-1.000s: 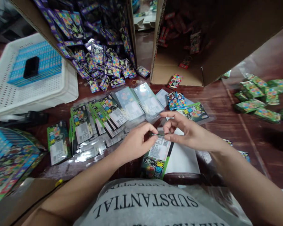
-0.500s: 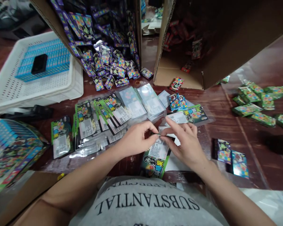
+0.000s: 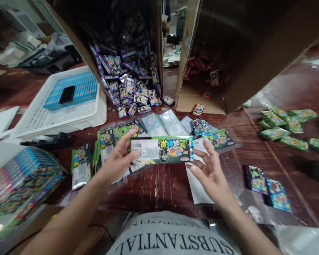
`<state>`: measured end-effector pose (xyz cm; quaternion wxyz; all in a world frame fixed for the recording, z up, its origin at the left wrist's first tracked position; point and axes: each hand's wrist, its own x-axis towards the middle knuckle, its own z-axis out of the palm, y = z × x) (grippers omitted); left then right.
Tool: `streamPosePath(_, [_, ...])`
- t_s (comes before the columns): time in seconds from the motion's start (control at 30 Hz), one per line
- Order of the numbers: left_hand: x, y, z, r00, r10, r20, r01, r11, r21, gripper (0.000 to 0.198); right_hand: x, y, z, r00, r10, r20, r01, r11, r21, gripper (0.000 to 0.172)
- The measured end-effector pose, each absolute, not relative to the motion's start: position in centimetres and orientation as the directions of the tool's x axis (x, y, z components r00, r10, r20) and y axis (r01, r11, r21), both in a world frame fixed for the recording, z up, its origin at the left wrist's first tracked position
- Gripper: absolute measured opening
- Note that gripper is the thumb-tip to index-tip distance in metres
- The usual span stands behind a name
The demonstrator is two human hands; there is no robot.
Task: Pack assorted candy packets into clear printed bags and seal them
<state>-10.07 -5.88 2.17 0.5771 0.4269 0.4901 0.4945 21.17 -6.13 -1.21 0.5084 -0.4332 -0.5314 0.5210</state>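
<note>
My left hand (image 3: 119, 157) grips the left end of a flat black and green candy packet (image 3: 172, 150), its thumb on the front and its fingers behind. The packet is held level above the table, with a white barcode label and coloured candy print facing me. My right hand (image 3: 210, 168) is at the packet's right end with fingers apart and curved; whether a fingertip touches the edge I cannot tell. A white sheet (image 3: 198, 187) lies below that hand. Behind the packet are printed packets in clear sleeves (image 3: 106, 138) and two small blue boxes (image 3: 200, 125).
Two cartons stand at the back, one with small purple boxes (image 3: 140, 95), the other (image 3: 202, 102) with red ones. A white basket (image 3: 101, 109) is at left. Green boxes (image 3: 275, 132) lie at right, near a purple box (image 3: 256, 179) and a blue box (image 3: 279, 194).
The packet has been lifted from the table and turned lengthwise across my view. My hands have moved apart, the left to its left end, the right to its right end. The camera view has tilted up.
</note>
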Motion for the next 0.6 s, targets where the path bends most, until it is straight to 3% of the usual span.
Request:
streamPosePath(0.1, [-7.9,-8.7,-0.1,0.032,0.986,-0.163,-0.13,0.165,0.978,0.048,19.7,-5.5,-1.1,0.064,0.993,0.097,-0.147,0.105,-0.983,0.068])
streamPosePath(0.17, [-6.4,-9.3,-0.9,0.114,0.984,-0.141,-0.019,0.144,0.989,0.024,19.7,-4.7,-0.7,0.04,0.99,0.135,-0.116,0.138,-0.984,0.078])
streamPosePath(0.2, [-5.7,-9.2,-1.1,0.15,0.98,-0.131,0.015,0.13,0.991,0.021,19.8,-4.3,-0.5,-0.015,0.989,0.15,-0.083,0.149,-0.985,0.085])
streamPosePath(0.27, [-4.3,-8.4,-1.2,0.159,0.983,-0.093,-0.003,0.095,0.996,0.028,20.0,-3.8,-0.3,-0.132,0.976,0.174,-0.019,0.173,-0.985,0.092])
streamPosePath(0.43, [-2.1,-6.7,-1.7,0.089,0.995,0.053,-0.05,-0.049,0.998,0.039,19.3,-4.3,-1.7,-0.187,0.932,0.31,0.03,0.321,-0.947,0.085])
streamPosePath(0.6, [-2.6,-7.7,-2.3,0.234,0.963,-0.13,0.04,0.124,0.991,0.028,20.3,-5.6,-4.1,-0.413,0.9,0.136,0.039,0.167,-0.985,0.084])
